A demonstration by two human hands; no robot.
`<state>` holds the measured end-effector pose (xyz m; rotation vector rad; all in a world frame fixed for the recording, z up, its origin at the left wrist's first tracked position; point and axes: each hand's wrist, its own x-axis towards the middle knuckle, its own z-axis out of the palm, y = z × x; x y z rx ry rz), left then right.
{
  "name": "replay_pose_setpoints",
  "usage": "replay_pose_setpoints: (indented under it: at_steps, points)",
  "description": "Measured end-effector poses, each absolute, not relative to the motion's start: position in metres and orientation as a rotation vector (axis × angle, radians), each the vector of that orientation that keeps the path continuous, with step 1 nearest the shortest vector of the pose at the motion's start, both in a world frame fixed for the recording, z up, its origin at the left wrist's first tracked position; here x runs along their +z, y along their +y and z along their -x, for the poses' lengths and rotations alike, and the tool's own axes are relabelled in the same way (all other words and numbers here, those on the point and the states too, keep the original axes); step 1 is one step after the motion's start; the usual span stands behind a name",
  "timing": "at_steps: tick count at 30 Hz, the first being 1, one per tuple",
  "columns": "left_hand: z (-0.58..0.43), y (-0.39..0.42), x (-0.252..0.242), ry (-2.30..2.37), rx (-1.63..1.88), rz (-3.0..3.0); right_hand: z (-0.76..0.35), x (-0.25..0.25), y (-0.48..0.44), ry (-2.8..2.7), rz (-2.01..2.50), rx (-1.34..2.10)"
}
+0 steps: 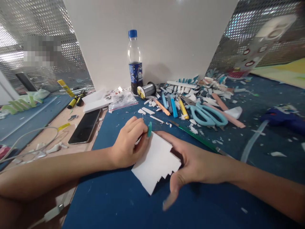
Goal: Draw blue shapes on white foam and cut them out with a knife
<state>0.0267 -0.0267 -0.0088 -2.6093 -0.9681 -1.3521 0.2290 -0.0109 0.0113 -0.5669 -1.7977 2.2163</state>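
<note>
Head view | notched white card (154, 162) | between both hands (130, 143) (190, 160)

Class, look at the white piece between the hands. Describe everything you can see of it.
The white piece is thin, flat and plain, like card or foam board. Its lower right edge is cut in small steps, and one pointed corner faces the wearer. It sits at an angle above the blue mat; whether it rests flat is unclear. The left hand overlaps its upper left edge; the right hand reaches behind its upper right edge, thumb tip clear.
</note>
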Motion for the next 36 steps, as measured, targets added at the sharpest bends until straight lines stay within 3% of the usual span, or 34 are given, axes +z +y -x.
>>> replay_pose_setpoints:
  at_steps: [20,28,36]
  points:
    - [-0.019,-0.028,-0.011,-1.199,-1.430,2.747,-0.227,0.010,-0.009,-1.522,0.653,2.346]
    - [-0.018,-0.026,-0.007,-1.325,-1.314,2.692,-0.223,0.017,-0.011,-1.389,0.680,2.369]
    - [-0.017,-0.021,-0.006,-1.141,-1.133,2.680,-0.223,0.017,-0.011,-1.491,0.730,2.406]
